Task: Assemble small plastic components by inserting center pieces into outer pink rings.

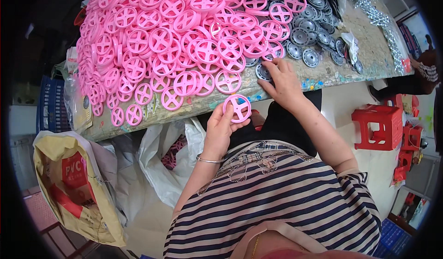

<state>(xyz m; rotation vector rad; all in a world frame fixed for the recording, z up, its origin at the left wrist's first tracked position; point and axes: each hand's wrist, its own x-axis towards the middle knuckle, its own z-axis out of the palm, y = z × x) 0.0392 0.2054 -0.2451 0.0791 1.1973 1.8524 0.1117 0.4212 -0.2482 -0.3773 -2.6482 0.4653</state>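
Note:
Just off the table's front edge, my left hand (220, 129) holds a pink plastic wheel-like ring with cross spokes (238, 107) between thumb and fingers. To its right, my right hand (284, 83) is at the table edge. Its thumb and fingertips close on the rim of a grey round plastic disc (263, 72), partly hidden by the fingers. A large heap of the same pink rings (161, 39) covers the left and middle of the table, close beyond both hands. More grey discs (310, 58) lie in a pile beyond my right hand.
The worn table (369, 51) has silver tinsel (380, 16) along its right side. An open sack (87, 189) stands at lower left, beside a white bag (161, 166) with pink pieces inside. A red stool (377, 127) stands at right, near another person (415, 76).

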